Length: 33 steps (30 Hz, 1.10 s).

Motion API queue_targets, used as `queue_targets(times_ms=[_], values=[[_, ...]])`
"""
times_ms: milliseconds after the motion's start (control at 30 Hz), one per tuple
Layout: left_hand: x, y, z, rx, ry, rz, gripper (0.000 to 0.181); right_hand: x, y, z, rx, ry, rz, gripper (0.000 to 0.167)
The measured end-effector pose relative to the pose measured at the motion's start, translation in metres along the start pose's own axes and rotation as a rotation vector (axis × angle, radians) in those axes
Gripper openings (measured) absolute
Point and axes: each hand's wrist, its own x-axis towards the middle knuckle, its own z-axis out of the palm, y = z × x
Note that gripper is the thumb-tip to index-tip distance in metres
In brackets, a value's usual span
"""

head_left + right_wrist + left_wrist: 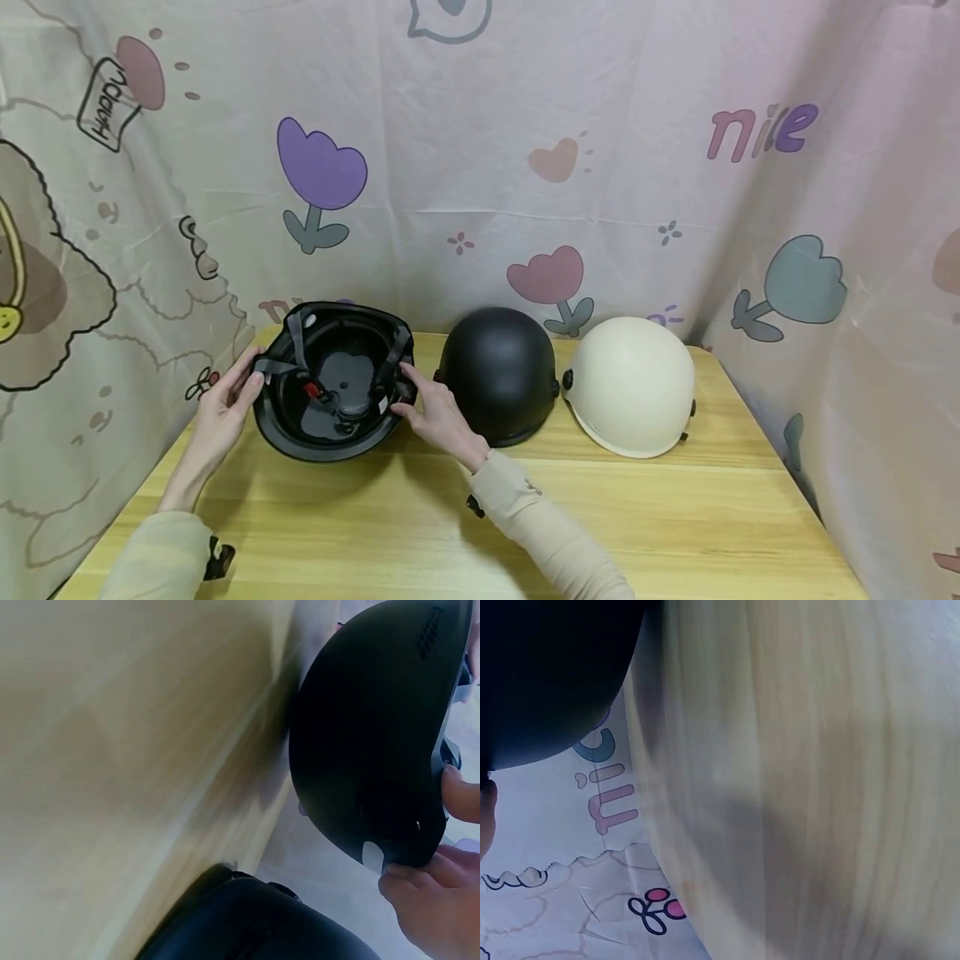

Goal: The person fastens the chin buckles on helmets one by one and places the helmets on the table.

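Observation:
A black helmet (330, 450) is tipped so its hollow inside, dark straps and a red buckle piece face the head view. At its left rim my left hand (221, 412) grips the edge, thumb on the near side. My right hand (442, 421) pinches the right rim by the strap. In the right wrist view the helmet's outer shell (367, 727) shows, with the right hand (435, 892) holding its edge. The left wrist view has a dark part of the shell (547, 675) and a bit of a finger (486, 817).
A second black helmet (497, 375) stands dome up just right of my right hand. Beside it is a cream helmet (633, 387), also dome up. All are over a wooden table (675, 525), with a printed cloth (450, 108) hanging behind and at both sides.

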Motion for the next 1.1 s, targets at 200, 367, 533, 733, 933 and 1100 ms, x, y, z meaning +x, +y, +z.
queue_targets(times_ms=[200, 367, 533, 733, 933, 1100], values=[[0.003, 0.007, 0.002, 0.036, 0.018, -0.009, 0.050, -0.001, 0.004, 0.002, 0.064, -0.055, 0.038, 0.072], [0.005, 0.011, 0.004, -0.067, 0.048, -0.021, 0.049, -0.002, 0.006, 0.003, 0.096, -0.117, 0.067, 0.074], [0.007, 0.015, 0.005, -0.120, 0.085, -0.033, 0.048, -0.001, 0.009, 0.004, 0.163, -0.158, 0.098, 0.076], [0.008, 0.018, 0.007, -0.116, 0.110, -0.040, 0.045, 0.000, 0.009, 0.005, 0.162, -0.157, 0.135, 0.082], [0.009, 0.021, 0.009, -0.077, 0.123, -0.009, 0.039, 0.000, 0.009, 0.006, 0.165, -0.140, 0.143, 0.086], [0.010, 0.026, 0.011, 0.052, 0.139, 0.037, 0.034, -0.001, 0.011, 0.007, 0.183, -0.171, 0.156, 0.085]])
